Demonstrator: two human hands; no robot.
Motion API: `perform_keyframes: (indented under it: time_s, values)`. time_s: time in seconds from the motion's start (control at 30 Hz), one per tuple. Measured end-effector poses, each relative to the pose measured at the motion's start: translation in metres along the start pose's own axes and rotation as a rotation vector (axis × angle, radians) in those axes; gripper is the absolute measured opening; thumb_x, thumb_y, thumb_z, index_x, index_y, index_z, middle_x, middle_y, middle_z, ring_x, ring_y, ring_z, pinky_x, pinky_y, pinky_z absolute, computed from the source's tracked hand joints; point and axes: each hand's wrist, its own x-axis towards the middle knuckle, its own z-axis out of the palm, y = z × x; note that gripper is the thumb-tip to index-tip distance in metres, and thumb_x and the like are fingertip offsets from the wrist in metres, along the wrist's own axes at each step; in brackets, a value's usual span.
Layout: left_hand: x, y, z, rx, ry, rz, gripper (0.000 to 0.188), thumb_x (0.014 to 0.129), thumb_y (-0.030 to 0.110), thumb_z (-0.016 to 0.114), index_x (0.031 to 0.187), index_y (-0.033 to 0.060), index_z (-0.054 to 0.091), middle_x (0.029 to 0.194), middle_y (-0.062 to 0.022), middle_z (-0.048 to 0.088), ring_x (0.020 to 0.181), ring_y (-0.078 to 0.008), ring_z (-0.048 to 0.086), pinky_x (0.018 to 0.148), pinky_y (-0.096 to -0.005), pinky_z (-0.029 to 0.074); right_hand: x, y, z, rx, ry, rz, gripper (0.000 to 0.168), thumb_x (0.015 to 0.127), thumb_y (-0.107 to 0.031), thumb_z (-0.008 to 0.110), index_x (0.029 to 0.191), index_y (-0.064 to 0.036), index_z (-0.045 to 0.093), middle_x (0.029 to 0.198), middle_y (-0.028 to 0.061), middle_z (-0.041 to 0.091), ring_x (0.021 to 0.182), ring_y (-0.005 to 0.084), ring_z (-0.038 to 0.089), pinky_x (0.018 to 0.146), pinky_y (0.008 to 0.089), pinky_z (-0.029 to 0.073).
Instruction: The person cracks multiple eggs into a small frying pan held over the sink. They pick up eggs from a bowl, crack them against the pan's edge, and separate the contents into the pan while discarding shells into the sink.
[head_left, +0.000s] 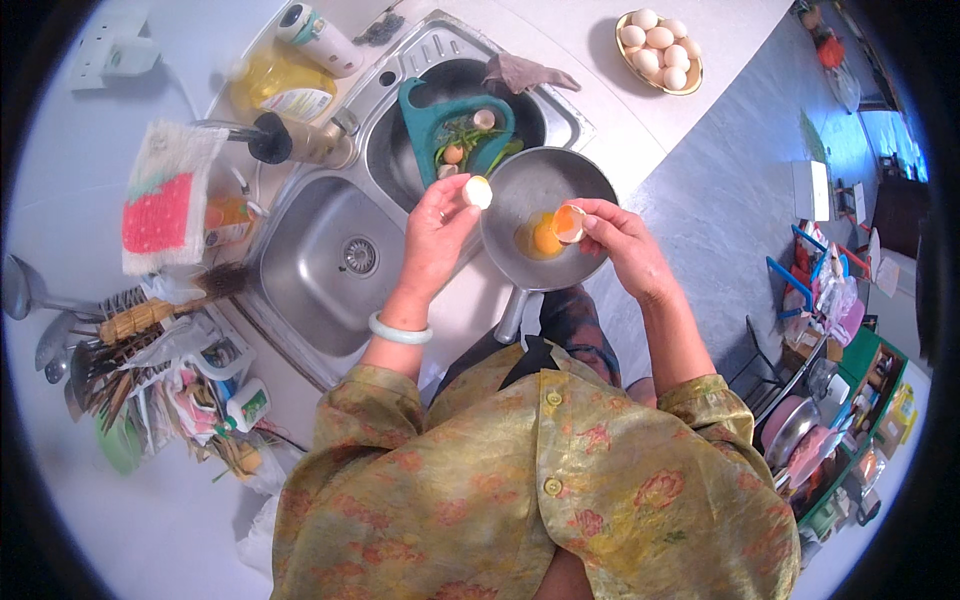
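Note:
My left hand pinches half an eggshell between thumb and fingers, beside the left rim of a grey frying pan. Over the pan's right side, my right hand grips the other eggshell half, its hollow side showing. A raw egg with an orange yolk lies in the pan below it. The pan's handle points back towards my body. Left of the pan, a teal drainer basket in the far sink bowl holds eggshells and green scraps.
A basket of whole eggs stands at the counter's far right. A brownish cloth hangs over the sink's rim. The nearer sink bowl lies left of my left arm, with a tap above it. A yellow bottle stands behind the tap.

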Motion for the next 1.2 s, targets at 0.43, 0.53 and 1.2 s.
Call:
perform_keyframes:
  time_s: [0.43,0.53,1.2]
  values:
    - [0.041,-0.020,-0.031,0.221,0.181,-0.083,0.040,0.094,0.008,0.067,0.131,-0.0040,0.055,0.118,-0.0128,0.067,0.102,-0.0163,0.066,0.090,-0.0293,0.053,0.001,0.023,-0.005,0.415,-0.082,0.027,0.041,0.099,-0.027,0.056,0.129,0.001,0.061,0.103,0.0117,0.072,0.081,0.0116,0.060,0.074,0.0244,0.048]
    - [0.060,-0.029,-0.036,0.377,0.209,-0.011,0.042,0.094,0.012,0.068,0.131,-0.0034,0.055,0.117,-0.0155,0.068,0.102,-0.0193,0.068,0.090,-0.0315,0.053,-0.002,0.025,-0.004,0.447,-0.083,0.012,0.042,0.099,-0.028,0.057,0.129,0.001,0.061,0.101,0.0115,0.072,0.082,0.0121,0.061,0.074,0.0243,0.047]
    - [-0.050,0.023,0.064,0.581,-0.287,0.341,0.059,0.077,-0.010,0.053,0.129,0.0137,0.067,0.156,-0.0258,0.031,0.145,-0.0447,0.032,0.118,-0.0484,0.028,-0.008,0.013,0.007,0.058,0.045,-0.096,0.033,0.101,-0.019,0.058,0.129,-0.001,0.061,0.102,-0.0002,0.066,0.086,0.0074,0.055,0.081,0.0239,0.047]
